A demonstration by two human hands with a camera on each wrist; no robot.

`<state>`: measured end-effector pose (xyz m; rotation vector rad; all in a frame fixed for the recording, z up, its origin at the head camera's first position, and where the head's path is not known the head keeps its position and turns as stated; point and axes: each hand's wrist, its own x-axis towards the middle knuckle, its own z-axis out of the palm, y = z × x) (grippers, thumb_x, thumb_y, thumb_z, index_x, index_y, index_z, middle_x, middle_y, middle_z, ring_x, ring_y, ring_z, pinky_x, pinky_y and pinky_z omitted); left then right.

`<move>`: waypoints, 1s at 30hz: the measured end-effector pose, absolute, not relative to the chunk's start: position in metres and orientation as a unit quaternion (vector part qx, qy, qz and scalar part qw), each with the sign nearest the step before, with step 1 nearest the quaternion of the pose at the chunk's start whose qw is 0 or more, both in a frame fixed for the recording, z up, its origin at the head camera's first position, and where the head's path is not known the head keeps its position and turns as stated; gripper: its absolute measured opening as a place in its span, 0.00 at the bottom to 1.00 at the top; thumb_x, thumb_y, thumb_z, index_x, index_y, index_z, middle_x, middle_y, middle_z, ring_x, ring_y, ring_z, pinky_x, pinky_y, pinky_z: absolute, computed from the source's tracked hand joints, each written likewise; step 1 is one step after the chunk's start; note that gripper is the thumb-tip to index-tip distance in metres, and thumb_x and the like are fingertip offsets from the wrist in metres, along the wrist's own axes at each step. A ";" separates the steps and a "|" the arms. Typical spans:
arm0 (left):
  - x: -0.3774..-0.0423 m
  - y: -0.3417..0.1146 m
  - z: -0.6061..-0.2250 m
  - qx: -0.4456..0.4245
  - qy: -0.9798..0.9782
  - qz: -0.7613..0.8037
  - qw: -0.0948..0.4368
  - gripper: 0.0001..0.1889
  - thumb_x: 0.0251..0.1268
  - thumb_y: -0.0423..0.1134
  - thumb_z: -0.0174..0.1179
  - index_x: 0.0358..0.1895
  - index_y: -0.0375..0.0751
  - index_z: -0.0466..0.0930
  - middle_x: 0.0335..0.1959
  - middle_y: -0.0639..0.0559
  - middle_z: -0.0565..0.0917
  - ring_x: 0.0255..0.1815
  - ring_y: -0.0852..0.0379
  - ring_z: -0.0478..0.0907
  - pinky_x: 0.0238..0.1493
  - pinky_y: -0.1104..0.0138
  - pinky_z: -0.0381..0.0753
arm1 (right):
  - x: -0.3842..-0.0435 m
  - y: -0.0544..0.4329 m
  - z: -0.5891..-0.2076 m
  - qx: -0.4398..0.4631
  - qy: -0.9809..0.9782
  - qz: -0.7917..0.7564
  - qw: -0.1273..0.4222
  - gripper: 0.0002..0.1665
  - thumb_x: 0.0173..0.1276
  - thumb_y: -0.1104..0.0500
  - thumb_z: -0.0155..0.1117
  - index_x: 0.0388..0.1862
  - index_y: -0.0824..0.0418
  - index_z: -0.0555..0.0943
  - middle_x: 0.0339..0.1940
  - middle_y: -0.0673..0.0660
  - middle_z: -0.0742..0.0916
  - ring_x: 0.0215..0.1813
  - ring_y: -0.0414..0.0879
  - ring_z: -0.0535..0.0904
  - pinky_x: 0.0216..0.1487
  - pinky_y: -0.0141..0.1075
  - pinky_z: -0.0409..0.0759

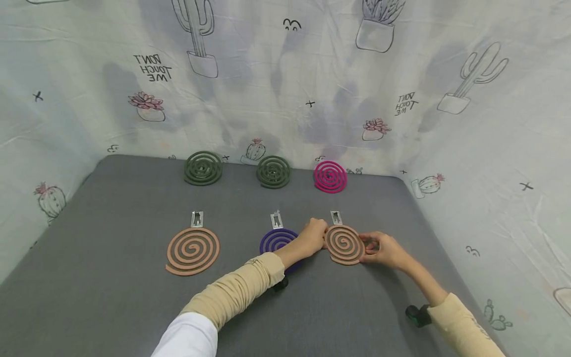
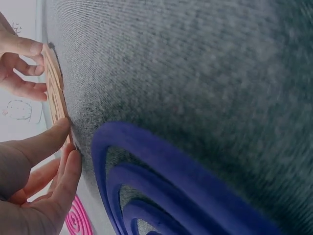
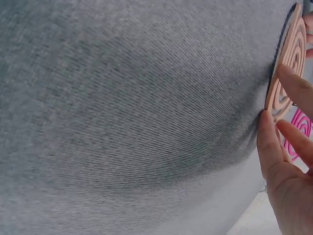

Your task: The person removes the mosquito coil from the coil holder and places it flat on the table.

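Note:
Both hands are at a tan mosquito coil (image 1: 343,242) on the right side of the grey table. My left hand (image 1: 314,234) pinches its left edge between thumb and fingers, its forearm crossing over a purple coil (image 1: 273,240). On the opposite edge, my right hand (image 1: 387,250) grips with thumb and fingertips. The left wrist view shows the tan coil (image 2: 55,85) edge-on, low over the cloth and slightly raised; how far cannot be told. A small metal coil stand (image 1: 336,217) lies just behind it.
Another tan coil (image 1: 193,250) lies at left, a metal stand (image 1: 197,219) behind it. A middle stand (image 1: 276,219) is behind the purple coil. Along the back are two green coils (image 1: 202,168) and a pink coil (image 1: 330,177). Printed cloth (image 1: 267,74) walls the table's back and sides.

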<state>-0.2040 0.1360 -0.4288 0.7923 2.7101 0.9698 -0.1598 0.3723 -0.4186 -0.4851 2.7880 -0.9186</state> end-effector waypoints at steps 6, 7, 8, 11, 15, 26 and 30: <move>-0.219 0.133 -0.421 0.267 0.871 0.405 0.075 0.13 0.48 0.27 0.73 0.39 0.29 0.84 0.29 0.46 0.84 0.27 0.59 0.79 0.30 0.74 0.78 | -0.169 0.390 -0.404 -0.141 0.916 -0.365 0.094 0.31 0.63 0.60 0.69 0.60 0.76 0.73 0.56 0.72 0.79 0.47 0.53 0.82 0.42 0.32 0.82; -0.225 0.130 -0.418 0.268 0.860 0.428 0.071 0.14 0.48 0.26 0.72 0.41 0.27 0.83 0.31 0.43 0.85 0.30 0.56 0.81 0.32 0.74 0.80 | -0.172 0.393 -0.402 -0.139 0.910 -0.382 0.084 0.30 0.64 0.61 0.68 0.61 0.75 0.73 0.57 0.72 0.79 0.48 0.51 0.82 0.43 0.31 0.82; -0.230 0.128 -0.415 0.267 0.851 0.448 0.068 0.16 0.49 0.26 0.72 0.43 0.26 0.83 0.33 0.42 0.85 0.33 0.53 0.83 0.34 0.73 0.81 | -0.175 0.396 -0.400 -0.140 0.901 -0.404 0.073 0.29 0.65 0.62 0.67 0.61 0.75 0.72 0.58 0.72 0.78 0.49 0.49 0.82 0.44 0.30 0.82; -0.247 0.120 -0.412 0.267 0.814 0.513 0.055 0.18 0.51 0.25 0.69 0.48 0.24 0.80 0.38 0.37 0.85 0.39 0.46 0.85 0.40 0.73 0.83 | -0.185 0.402 -0.399 -0.137 0.870 -0.473 0.040 0.28 0.65 0.64 0.66 0.62 0.74 0.72 0.59 0.65 0.80 0.51 0.42 0.81 0.47 0.28 0.81; -0.266 0.116 -0.413 0.248 0.784 0.568 0.026 0.17 0.54 0.25 0.67 0.49 0.24 0.80 0.42 0.34 0.84 0.42 0.44 0.84 0.43 0.71 0.83 | -0.200 0.408 -0.404 -0.124 0.817 -0.563 0.004 0.27 0.66 0.68 0.63 0.63 0.75 0.70 0.55 0.49 0.83 0.51 0.39 0.81 0.51 0.30 0.81; -0.304 0.124 -0.419 0.164 0.771 0.616 0.004 0.19 0.54 0.22 0.66 0.52 0.24 0.79 0.48 0.32 0.82 0.47 0.40 0.82 0.47 0.68 0.83 | -0.248 0.407 -0.413 -0.086 0.757 -0.648 0.004 0.30 0.67 0.71 0.61 0.67 0.74 0.66 0.55 0.43 0.81 0.53 0.37 0.80 0.53 0.28 0.78; -0.313 0.127 -0.420 0.132 0.769 0.626 0.006 0.22 0.54 0.22 0.66 0.55 0.25 0.77 0.52 0.33 0.81 0.52 0.39 0.80 0.52 0.66 0.81 | -0.268 0.403 -0.415 -0.075 0.761 -0.644 0.034 0.32 0.68 0.70 0.60 0.69 0.72 0.65 0.57 0.44 0.80 0.55 0.37 0.78 0.59 0.33 0.76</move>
